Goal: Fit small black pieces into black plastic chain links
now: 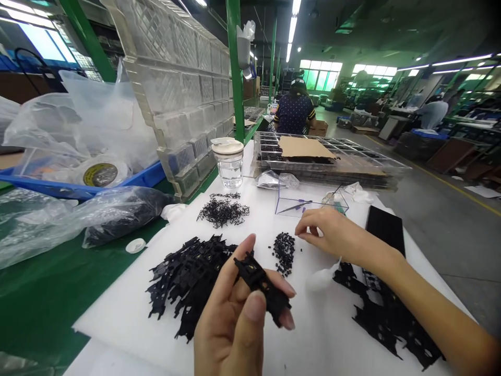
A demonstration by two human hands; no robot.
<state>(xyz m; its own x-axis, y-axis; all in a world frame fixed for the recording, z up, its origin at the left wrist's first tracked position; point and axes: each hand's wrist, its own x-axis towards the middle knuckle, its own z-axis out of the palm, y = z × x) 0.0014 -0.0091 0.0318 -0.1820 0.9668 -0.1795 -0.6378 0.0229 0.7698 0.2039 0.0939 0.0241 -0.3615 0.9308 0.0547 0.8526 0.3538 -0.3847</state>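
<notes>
Nearest the camera, the left hand (238, 313) grips a flat black plastic frame part (263, 284) between thumb and fingers, held above the white foam sheet (129, 313) that covers the green desk (43, 297). Just behind it lies a heap of similar black plastic frames (183, 277). The right hand (329, 235) reaches in from the right, its fingertips pinched together beside a small pile of tiny black pieces (284, 251); whether it holds one is too small to tell. Under the right forearm, more black frames (387, 318) spread toward the sheet's right edge, partly hidden by the arm. Open white sheet shows between the hands. Farther back sit a scatter of thin black sprues (223, 211), a clear plastic box (309, 201) and a lidded glass jar (229, 163). Stacked clear compartment trays (332, 162) stand behind, and a tilted clear tray (176, 89) leans at left.
</notes>
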